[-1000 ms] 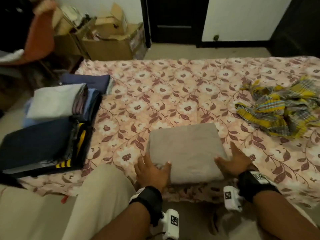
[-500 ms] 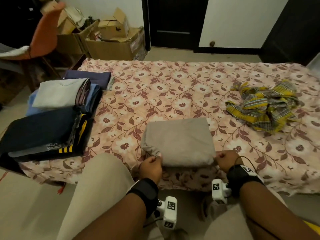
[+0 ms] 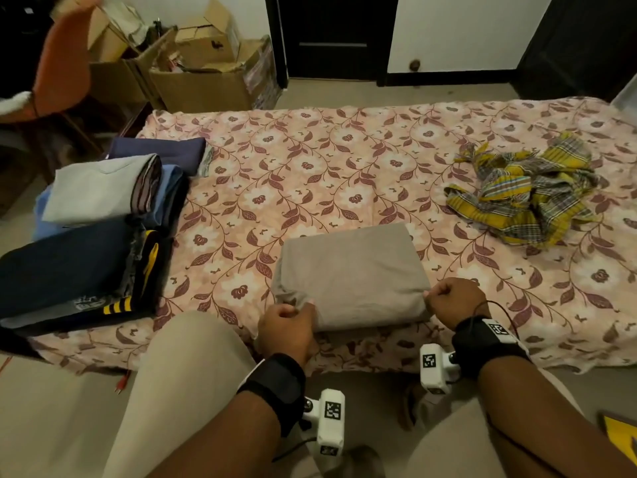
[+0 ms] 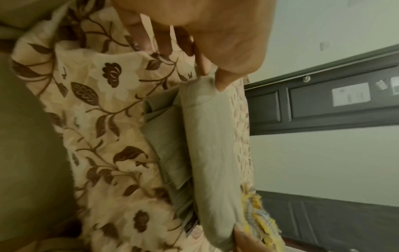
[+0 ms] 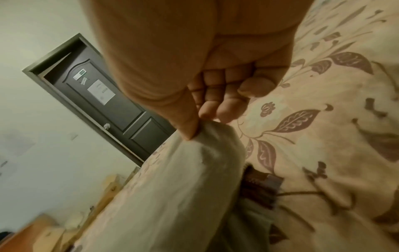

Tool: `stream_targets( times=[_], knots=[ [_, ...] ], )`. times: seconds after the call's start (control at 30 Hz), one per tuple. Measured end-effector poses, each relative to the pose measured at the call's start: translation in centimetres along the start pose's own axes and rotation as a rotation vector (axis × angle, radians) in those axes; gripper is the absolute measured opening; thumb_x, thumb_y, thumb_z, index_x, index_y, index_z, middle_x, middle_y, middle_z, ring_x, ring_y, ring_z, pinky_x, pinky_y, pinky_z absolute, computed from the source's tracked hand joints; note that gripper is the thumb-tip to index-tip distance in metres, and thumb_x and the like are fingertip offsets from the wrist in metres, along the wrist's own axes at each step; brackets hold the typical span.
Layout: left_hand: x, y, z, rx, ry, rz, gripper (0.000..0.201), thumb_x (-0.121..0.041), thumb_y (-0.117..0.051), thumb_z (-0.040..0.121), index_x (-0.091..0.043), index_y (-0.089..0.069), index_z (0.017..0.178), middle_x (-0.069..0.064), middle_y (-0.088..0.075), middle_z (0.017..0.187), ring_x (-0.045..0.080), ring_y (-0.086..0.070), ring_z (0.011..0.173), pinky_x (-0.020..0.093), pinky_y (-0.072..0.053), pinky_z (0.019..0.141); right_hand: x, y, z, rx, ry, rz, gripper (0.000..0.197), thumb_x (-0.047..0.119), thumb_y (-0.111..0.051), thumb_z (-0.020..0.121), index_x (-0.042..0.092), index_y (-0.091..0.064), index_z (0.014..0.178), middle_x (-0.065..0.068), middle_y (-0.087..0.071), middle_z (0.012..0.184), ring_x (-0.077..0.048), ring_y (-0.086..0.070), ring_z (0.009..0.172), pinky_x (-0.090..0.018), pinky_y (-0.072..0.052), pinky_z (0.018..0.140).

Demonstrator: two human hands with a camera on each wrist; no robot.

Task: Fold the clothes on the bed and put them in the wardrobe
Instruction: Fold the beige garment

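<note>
Readable text: none | wrist cameras (image 3: 331,417): square black-and-white coded markers, no letters | dark folded garment (image 3: 65,267): pale print at near edge, too blurred to read | dark door (image 5: 103,95): white sheet, print illegible

Open cardboard boxes (image 3: 206,77) stand on the floor at 11 o'clock, past the far edge of the mattress. An orange chair (image 3: 62,74) sits at 10 o'clock beside them. A dark door (image 3: 331,36) fills 12 o'clock, a round knob (image 3: 414,65) low on the white panel just right of it. A yellow object (image 3: 620,439) shows at 4 o'clock on the floor (image 3: 51,415).
</note>
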State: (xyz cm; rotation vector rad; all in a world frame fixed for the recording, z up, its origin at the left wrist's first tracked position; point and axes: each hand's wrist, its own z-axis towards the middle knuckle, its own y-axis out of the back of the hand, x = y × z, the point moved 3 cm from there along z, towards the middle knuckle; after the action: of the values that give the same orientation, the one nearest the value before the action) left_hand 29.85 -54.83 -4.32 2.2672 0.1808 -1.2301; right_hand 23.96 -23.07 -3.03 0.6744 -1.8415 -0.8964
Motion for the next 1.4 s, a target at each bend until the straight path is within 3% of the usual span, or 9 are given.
stream_targets(
  times=[0.37, 0.53, 0.67, 0.77, 0.93, 1.03, 1.13, 1.3, 1.4],
  knots=[
    [-7.6, -1.4, 14.9, 0.084, -0.118, 0.092, 0.030, -0.046, -0.066, 0.096, -0.021, -0.071, 0.112, -0.004, -0.072, 0.110, 0.022, -0.065, 0.109, 0.045, -0.053, 0.099, 5.1, 0.2, 10.6, -0.162, -0.002, 0.233, 0.022, 0.031, -0.067, 0.094, 0.014, -0.080, 0.092, -0.003, -0.075, 0.095, -0.023, -0.066, 0.093, -0.025, -0.041, 0.076],
    [-6.8, -4.9, 18.7, 0.183, -0.093, 0.221, 0.042, -0.047, -0.048, 0.103, -0.015, -0.068, 0.120, 0.007, -0.068, 0.120, 0.023, -0.063, 0.106, 0.036, -0.047, 0.089, 4.9, -2.6, 14.2, 0.008, -0.126, 0.199, 0.048, 0.042, -0.059, 0.099, 0.008, -0.062, 0.133, -0.010, -0.062, 0.137, -0.032, -0.055, 0.129, -0.034, -0.042, 0.104],
    [-7.0, -5.6, 19.4, 0.138, -0.117, 0.273, 0.040, -0.043, -0.049, 0.107, -0.009, -0.069, 0.098, 0.009, -0.069, 0.103, 0.028, -0.061, 0.093, 0.033, -0.038, 0.071, 5.3, -4.1, 15.0, 0.049, -0.040, 0.072, 0.040, 0.038, -0.055, 0.101, 0.011, -0.061, 0.072, -0.009, -0.059, 0.071, -0.031, -0.055, 0.073, -0.033, -0.036, 0.061],
    [-7.1, -5.3, 18.6, 0.079, -0.150, 0.221, 0.041, -0.047, -0.051, 0.106, -0.017, -0.063, 0.082, -0.002, -0.062, 0.086, 0.019, -0.055, 0.079, 0.022, -0.040, 0.062, 5.1, -3.8, 15.0, -0.014, 0.000, 0.092, 0.048, 0.041, -0.057, 0.100, 0.012, -0.049, 0.063, -0.007, -0.047, 0.060, -0.030, -0.046, 0.063, -0.035, -0.031, 0.055],
    [-6.6, -4.5, 16.1, 0.302, 0.148, 0.024, 0.073, -0.078, -0.055, 0.090, -0.021, -0.064, 0.134, -0.003, -0.055, 0.149, 0.012, -0.056, 0.114, 0.034, -0.046, 0.102, 5.4, -2.6, 11.0, 0.227, -0.180, 0.465, 0.047, 0.051, -0.065, 0.094, 0.014, -0.062, 0.122, 0.001, -0.066, 0.104, -0.020, -0.066, 0.091, -0.022, -0.053, 0.074],
    [-4.3, -3.6, 12.5, 0.507, 0.306, -0.184, 0.059, -0.081, -0.080, 0.064, -0.036, -0.079, 0.104, -0.008, -0.062, 0.145, 0.017, -0.062, 0.121, 0.045, -0.045, 0.112, 3.7, -2.2, 8.2, 0.531, -0.270, 0.654, 0.040, 0.037, -0.072, 0.091, 0.007, -0.066, 0.117, -0.007, -0.078, 0.094, -0.020, -0.076, 0.075, -0.020, -0.055, 0.054],
    [-1.3, -2.8, 9.1, 0.563, 0.383, -0.360, 0.073, -0.057, -0.094, 0.064, -0.021, -0.073, 0.124, 0.005, -0.077, 0.120, 0.034, -0.072, 0.112, 0.054, -0.053, 0.104, 1.8, -2.8, 5.8, 0.585, -0.282, 0.646, 0.048, 0.035, -0.084, 0.075, 0.012, -0.067, 0.114, -0.008, -0.079, 0.099, -0.028, -0.076, 0.085, -0.033, -0.061, 0.066],
    [-1.8, -2.8, 5.4, 0.573, 0.341, -0.430, 0.065, -0.026, -0.086, 0.079, -0.006, -0.063, 0.136, 0.018, -0.074, 0.122, 0.041, -0.070, 0.113, 0.060, -0.054, 0.100, -1.0, -5.0, 4.9, 0.464, -0.252, 0.728, 0.115, 0.050, -0.103, 0.021, 0.011, -0.066, 0.123, -0.010, -0.076, 0.111, -0.036, -0.073, 0.098, -0.047, -0.062, 0.080],
    [-2.2, -2.7, 4.5, 0.639, 0.361, -0.488, 0.067, -0.022, -0.086, 0.077, -0.005, -0.063, 0.137, 0.023, -0.070, 0.128, 0.045, -0.068, 0.115, 0.059, -0.057, 0.094, -0.2, -4.2, 2.9, 0.422, -0.230, 0.881, 0.107, 0.026, -0.098, 0.041, 0.003, -0.053, 0.135, -0.020, -0.068, 0.123, -0.043, -0.069, 0.103, -0.050, -0.063, 0.074]
  ],
)
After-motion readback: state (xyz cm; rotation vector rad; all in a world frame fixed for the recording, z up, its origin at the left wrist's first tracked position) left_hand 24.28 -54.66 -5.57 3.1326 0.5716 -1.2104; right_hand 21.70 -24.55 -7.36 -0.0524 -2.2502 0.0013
